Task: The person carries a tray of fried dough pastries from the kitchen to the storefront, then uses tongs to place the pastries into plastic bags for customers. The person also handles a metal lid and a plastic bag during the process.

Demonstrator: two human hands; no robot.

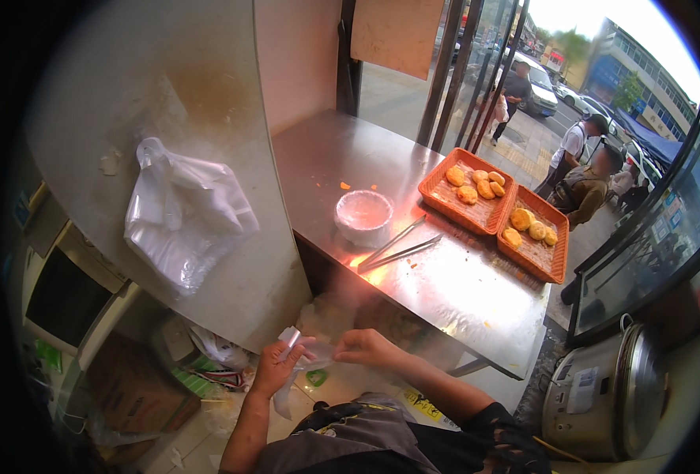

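Note:
Between my hands is a thin, pale plastic bag [283, 396], partly hanging down below my left hand. My left hand [280, 362] grips a folded, shiny part of it between thumb and fingers. My right hand [369, 349] pinches the bag's other side, its fingertips close to the left ones. Beyond them stands a stainless steel table [326, 160]. On it are metal tongs [398, 252], lying spread, and a round bowl [364, 218] wrapped in clear plastic. Two orange baskets [424, 188] at the far right edge hold several golden round flatbreads [467, 194].
A stack of clear plastic bags [187, 207] hangs on the grey panel [219, 89] at left. A large metal electric cooker [593, 391] stands at lower right. A cardboard box [139, 385] sits at lower left. Several people [581, 183] are outside past the glass door [658, 237].

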